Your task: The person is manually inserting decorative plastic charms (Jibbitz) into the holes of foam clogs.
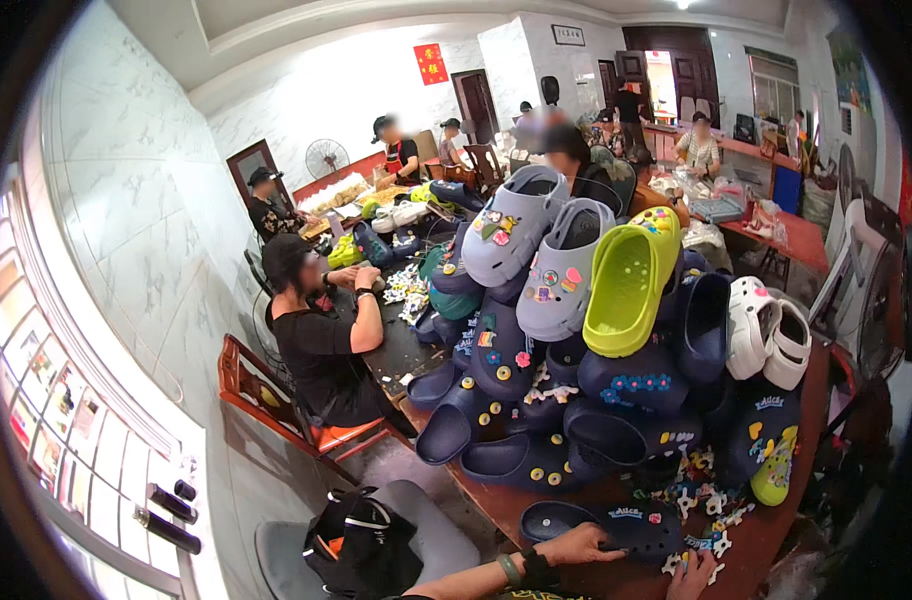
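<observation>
Near the front edge of the table lies a navy foam clog, with a blue lettered charm and a small pink one on its upper. My left hand, a bracelet and dark band at its wrist, grips the clog's near side. To the right, my right hand has its fingertips together at a blue-and-white shoe charm. This charm sits at the near edge of a loose heap of shoe charms, many of them white with coloured centres. My right palm is partly cut off by the lower edge.
A tall pile of navy clogs rises beyond my hands, topped by grey clogs and a lime clog. White clogs stand at right. A black cap rests on a grey chair at left. Several people work farther along the tables.
</observation>
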`<state>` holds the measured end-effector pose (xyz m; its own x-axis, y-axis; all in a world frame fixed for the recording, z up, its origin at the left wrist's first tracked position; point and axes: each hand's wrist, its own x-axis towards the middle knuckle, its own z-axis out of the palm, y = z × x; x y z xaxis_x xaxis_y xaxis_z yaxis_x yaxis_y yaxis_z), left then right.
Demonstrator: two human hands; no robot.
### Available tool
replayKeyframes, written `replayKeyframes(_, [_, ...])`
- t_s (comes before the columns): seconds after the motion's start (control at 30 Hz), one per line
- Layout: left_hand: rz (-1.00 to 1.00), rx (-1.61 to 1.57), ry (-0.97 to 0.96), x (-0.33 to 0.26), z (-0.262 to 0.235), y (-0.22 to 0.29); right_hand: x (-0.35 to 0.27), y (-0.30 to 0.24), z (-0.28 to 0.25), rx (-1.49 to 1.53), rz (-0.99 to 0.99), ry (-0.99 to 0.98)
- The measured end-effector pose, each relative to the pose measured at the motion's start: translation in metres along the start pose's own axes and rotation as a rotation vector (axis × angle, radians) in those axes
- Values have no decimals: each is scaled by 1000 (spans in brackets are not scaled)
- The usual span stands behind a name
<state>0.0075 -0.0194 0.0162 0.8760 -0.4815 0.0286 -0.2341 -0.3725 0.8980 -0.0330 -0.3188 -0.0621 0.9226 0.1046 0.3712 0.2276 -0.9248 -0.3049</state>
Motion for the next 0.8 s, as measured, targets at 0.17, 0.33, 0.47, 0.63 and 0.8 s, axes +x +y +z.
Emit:
replayKeyframes(0.17, [-18,77,32,8,3,-8,6,-11,-10,181,21,1])
replayKeyframes(0.33, [-44,82,-3,15,-1,0,-6,9,3,489,181,-54])
replayKeyframes(0.47, [-113,40,-54,7,7,-8,2,-18,-21,428,359,-10])
replayKeyframes(0.63, [-190,0,-253,3,-6,6,-22,7,2,28,254,-12])
replayKeyframes(0.8, [-109,-44,-184,13,-15,2,-27,19,17,20,472,-127])
